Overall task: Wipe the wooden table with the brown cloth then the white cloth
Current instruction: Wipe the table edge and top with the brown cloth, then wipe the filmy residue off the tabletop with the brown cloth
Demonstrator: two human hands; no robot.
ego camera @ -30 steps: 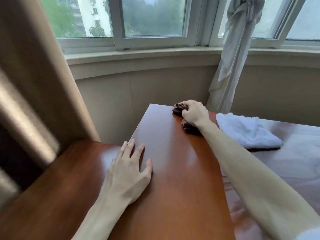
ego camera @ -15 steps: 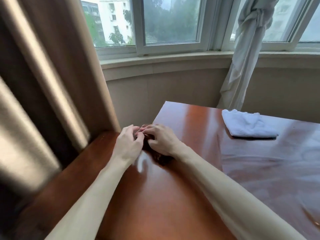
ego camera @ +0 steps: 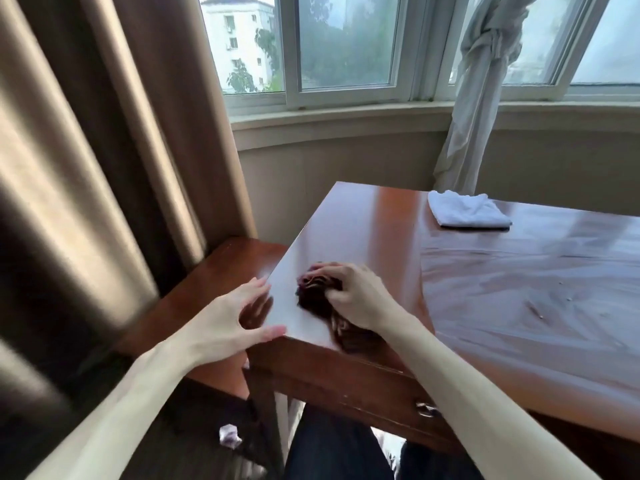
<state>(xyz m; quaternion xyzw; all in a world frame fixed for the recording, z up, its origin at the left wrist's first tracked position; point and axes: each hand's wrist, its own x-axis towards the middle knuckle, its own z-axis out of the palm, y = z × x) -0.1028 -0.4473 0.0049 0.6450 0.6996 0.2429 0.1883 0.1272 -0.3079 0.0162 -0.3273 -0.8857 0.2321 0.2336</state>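
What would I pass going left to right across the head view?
Brown curtain → left hand → brown cloth → right hand → white cloth.

- A room in a home, probably a bedroom or sitting room.
- A curved bay window (ego camera: 346, 46) with white frames looks out on trees and a pale apartment block (ego camera: 239, 36).
- Heavy brown curtains (ego camera: 86, 150) hang on the left; a white sheer curtain (ego camera: 481, 81) is knotted up.
- A polished wooden table (ego camera: 519, 299) has a drawer with a metal handle (ego camera: 425, 408).
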